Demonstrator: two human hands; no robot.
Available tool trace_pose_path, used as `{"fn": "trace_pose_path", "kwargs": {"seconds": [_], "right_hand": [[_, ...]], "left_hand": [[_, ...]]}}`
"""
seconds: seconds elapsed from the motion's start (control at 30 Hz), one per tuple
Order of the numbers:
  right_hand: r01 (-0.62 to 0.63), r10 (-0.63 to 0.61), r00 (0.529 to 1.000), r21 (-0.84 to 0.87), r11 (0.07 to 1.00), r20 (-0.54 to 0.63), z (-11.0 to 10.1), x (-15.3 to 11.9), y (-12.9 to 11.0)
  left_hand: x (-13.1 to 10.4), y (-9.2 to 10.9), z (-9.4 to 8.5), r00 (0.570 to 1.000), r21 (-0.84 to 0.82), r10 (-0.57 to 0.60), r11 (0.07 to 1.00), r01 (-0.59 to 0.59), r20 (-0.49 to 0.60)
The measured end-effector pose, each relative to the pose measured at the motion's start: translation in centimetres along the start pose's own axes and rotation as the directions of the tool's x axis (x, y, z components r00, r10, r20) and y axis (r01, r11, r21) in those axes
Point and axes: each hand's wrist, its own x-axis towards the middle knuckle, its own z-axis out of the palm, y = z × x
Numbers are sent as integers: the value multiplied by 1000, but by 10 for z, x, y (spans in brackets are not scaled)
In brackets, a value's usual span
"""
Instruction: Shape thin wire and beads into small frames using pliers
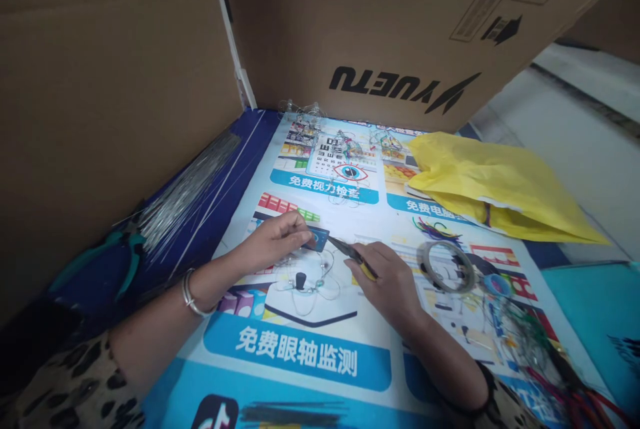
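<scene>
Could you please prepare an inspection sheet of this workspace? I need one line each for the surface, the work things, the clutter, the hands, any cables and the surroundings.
Surface: printed sheet, with Chinese lettering and pictures.
Work things: beaded wire below the hands; yellow-handled pliers; silver wires bundled at left.
Clutter: tape roll, coloured strands, yellow bag, teal-handled pliers.
Hands: right hand grips the yellow-handled pliers; left hand has its fingertips near their tips, its grip too fine to tell.
Cables: nothing seen.
Surroundings: cardboard at the back and left.
</scene>
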Motion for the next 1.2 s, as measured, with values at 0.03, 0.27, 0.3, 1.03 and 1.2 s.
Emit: {"fn": "trace_pose_path", "kwargs": {"seconds": [0.03, 0.27, 0.3, 1.03, 1.2], "right_hand": [[2, -2, 1000, -4, 1000, -2, 0, 0, 0], [6, -6, 1000, -12, 1000, 5, 0, 0, 0], [10, -10, 1000, -16, 1000, 7, -1, 0, -1], [189, -165, 980, -267, 945, 108, -8, 1, -13], [183, -170, 983, -256, 949, 74, -8, 0, -11]], "left_hand": [[0, -1, 0, 1000, 36, 8, 999, -7, -18], [1, -8, -2, 975, 508, 185, 855, -99, -120], [1, -10, -3, 969, 565, 222, 816, -124, -108], [-16, -10, 3, 959, 690, 265, 712, -128, -96], [-17, -8, 4, 957, 690, 263, 716, -109, -122]]}}
